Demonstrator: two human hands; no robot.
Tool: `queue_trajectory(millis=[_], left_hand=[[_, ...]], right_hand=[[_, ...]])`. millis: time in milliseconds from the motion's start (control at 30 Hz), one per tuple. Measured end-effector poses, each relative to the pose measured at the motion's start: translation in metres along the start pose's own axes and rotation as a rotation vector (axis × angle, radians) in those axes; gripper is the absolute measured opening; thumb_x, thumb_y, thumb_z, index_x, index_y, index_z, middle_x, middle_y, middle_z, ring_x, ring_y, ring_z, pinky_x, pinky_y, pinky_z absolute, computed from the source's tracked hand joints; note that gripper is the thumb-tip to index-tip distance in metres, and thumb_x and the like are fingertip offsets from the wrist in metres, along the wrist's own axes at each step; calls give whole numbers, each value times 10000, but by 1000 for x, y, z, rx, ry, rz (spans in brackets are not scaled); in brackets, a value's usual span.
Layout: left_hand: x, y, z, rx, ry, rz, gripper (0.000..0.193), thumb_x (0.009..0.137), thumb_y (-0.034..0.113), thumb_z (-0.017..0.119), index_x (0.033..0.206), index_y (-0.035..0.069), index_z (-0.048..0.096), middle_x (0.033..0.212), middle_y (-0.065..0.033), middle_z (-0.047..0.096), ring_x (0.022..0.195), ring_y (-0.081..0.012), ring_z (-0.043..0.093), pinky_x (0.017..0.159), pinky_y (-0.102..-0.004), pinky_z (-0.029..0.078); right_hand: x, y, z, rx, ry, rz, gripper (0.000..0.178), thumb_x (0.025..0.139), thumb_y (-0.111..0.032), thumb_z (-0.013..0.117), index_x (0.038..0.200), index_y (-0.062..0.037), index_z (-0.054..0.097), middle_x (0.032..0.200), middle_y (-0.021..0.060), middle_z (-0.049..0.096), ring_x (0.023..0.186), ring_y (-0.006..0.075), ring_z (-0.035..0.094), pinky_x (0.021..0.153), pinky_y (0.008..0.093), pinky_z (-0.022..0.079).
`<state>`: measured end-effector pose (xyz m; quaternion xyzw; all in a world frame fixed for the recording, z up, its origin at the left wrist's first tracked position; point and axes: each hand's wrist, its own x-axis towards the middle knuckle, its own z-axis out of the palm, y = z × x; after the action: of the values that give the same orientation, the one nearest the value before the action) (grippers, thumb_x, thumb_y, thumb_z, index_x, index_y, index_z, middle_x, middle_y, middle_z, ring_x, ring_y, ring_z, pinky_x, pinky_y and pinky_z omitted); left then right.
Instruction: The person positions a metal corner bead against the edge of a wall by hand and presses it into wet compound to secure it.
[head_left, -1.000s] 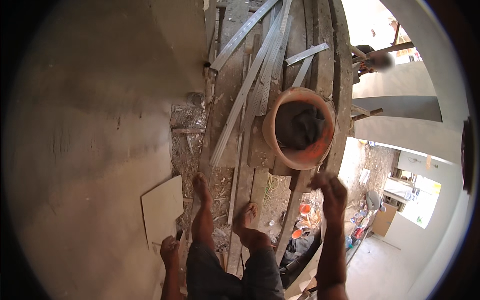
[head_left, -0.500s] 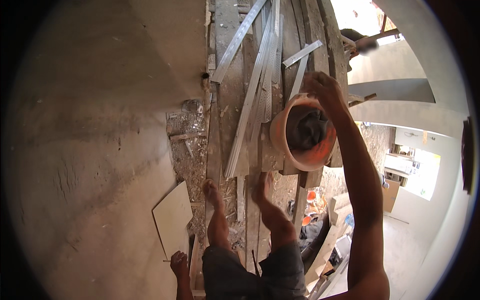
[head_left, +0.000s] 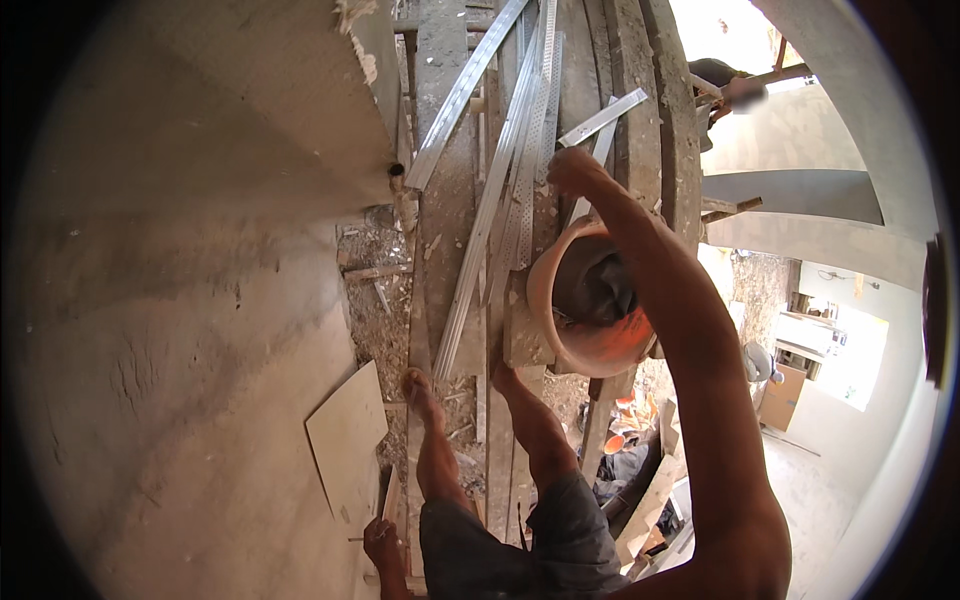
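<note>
My right arm reaches across an orange-tinged bucket (head_left: pixel 560 345) standing on the planks. Inside it lies a dark, crumpled mass (head_left: pixel 605 290) that I cannot identify. Past the rim, my right hand (head_left: pixel 577 172) is at the near end of a short metal strip (head_left: pixel 606 116); its fingers are too hidden to show a grip. Long perforated metal strips (head_left: pixel 490 225) lie just left of it. Low on the left, the closed fingers of my left hand (head_left: pixel 380 542) wrap around something with a thin end sticking out. A cream board (head_left: pixel 347 435) is just above that hand.
Rough wooden planks (head_left: pixel 445 245) form the platform under my feet. A plastered wall (head_left: pixel 200 300) runs along the left, with rubble (head_left: pixel 375 250) at its foot. Another person (head_left: pixel 715 75) is at the upper right. Timber and debris (head_left: pixel 640 470) lie below right.
My right hand has moved left and away from above the bucket rim to the end of the short metal strip. My left hand has shifted slightly right and down.
</note>
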<state>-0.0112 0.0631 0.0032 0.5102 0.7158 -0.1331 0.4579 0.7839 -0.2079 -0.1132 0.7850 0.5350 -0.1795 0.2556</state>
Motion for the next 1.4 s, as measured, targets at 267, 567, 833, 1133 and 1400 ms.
queue_trajectory(millis=[267, 567, 833, 1133, 1400], left_hand=[[-15, 26, 25, -40, 4, 18, 522, 809, 52, 733, 1300, -25, 573, 1150, -176, 676, 957, -224, 659, 773, -323, 544], [-10, 30, 34, -87, -24, 34, 563, 794, 59, 756, 1320, -15, 570, 1165, -189, 676, 957, -238, 661, 772, -335, 548], [4, 10, 34, -124, -64, 8, 529, 788, 46, 731, 1285, -51, 581, 1145, -172, 679, 973, -230, 671, 754, -327, 556], [8, 30, 34, -12, -89, 71, 534, 796, 79, 740, 1283, -66, 575, 1192, -211, 673, 1037, -265, 680, 809, -351, 577], [26, 53, 36, -41, -179, 142, 527, 852, 129, 731, 1334, 8, 557, 1227, -163, 638, 1000, -222, 657, 788, -327, 550]], right_hand=[[42, -46, -18, 315, -219, -98, 295, 684, -421, 780, 824, -162, 761, 772, 54, 724, 745, 298, 712, 666, 394, 569], [52, -41, -36, 316, -432, -185, 260, 829, -375, 728, 764, -125, 752, 680, 56, 688, 604, 199, 661, 570, 382, 529], [24, -22, -16, 1537, -665, 814, 247, 918, -261, 768, 833, -35, 714, 716, 91, 702, 600, 222, 655, 509, 398, 478], [-17, -35, -72, 2158, -183, 1009, 224, 922, -97, 690, 1095, 46, 688, 1010, 223, 728, 934, 408, 739, 807, 569, 624], [-19, -34, -97, 2070, -96, 1087, 196, 890, -53, 670, 1056, 50, 687, 1001, 210, 726, 899, 366, 741, 728, 537, 649]])
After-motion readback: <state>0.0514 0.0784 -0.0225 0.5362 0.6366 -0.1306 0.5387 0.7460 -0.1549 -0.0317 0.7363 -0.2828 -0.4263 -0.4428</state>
